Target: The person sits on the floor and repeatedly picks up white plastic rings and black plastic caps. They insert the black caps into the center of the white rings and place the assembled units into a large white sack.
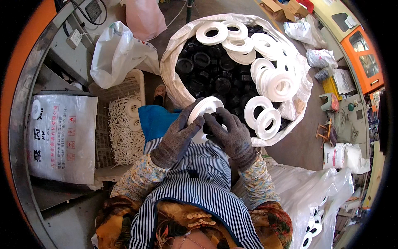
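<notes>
My left hand [176, 139], in a grey glove, grips a white plastic ring [203, 108] by its left edge, tilted in front of my apron. My gloved right hand [233, 135] has its fingers closed around a small black plastic cap [208, 128] against the ring's middle. Fingers partly hide the cap, so I cannot tell whether it sits in the hole. Just beyond my hands stands a large white woven sack [171, 81], its mouth rolled wide. Black caps [223, 85] fill it, with several white rings [267, 120] lying on top, mostly toward the right.
A beige crate [139, 81] of thin white plastic scraps [122, 141] stands at left, beside a printed white sack [62, 141]. At lower right lies a clear plastic bag [298, 182] with black-and-white pieces. A small stool [327, 133] and an orange-doored machine [362, 62] are farther right.
</notes>
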A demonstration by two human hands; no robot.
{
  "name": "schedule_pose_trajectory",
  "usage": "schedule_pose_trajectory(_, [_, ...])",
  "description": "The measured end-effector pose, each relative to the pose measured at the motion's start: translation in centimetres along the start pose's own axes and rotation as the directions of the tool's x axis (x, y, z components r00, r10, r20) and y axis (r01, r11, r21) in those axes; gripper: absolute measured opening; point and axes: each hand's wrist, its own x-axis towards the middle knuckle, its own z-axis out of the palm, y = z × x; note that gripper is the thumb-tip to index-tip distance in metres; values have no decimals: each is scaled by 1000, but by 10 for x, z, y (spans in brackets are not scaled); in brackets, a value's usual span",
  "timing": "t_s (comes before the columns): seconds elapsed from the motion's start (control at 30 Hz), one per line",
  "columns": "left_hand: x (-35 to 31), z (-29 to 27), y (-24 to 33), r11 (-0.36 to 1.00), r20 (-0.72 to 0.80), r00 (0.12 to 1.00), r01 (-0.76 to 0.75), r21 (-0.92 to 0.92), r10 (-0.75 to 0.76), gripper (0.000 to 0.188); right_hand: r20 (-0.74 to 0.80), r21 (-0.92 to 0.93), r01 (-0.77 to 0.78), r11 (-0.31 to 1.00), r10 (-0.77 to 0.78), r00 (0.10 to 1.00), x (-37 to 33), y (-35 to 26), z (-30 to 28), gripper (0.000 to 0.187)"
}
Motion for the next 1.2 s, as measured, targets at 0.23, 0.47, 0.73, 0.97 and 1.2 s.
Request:
schedule_pose_trajectory(0.23, [-1,2,-17,971,11,980,-198,132,198,68,34,-212,226,951,-224,974,2,11,-9,56])
schedule_pose_trajectory(0.47, [7,-1,-24,709,324,893,445,-547,-311,61,40,-197,388,900,-388,921,13,17,-18,56])
schedule_pose_trajectory(0.73, [1,6,-35,988,105,993,-37,-152,53,47,79,-223,364,904,-356,931,10,23,-8,59])
schedule_pose_trajectory(0.97, [5,4,-21,985,-147,989,-44,-166,20,52,-39,-32,75,997,-76,996,9,0,-11,72])
schedule_pose_trajectory(1.2, [6,11,19,814,-70,920,304,-495,-386,66,-55,450,-351,821,418,907,-1,-25,6,93])
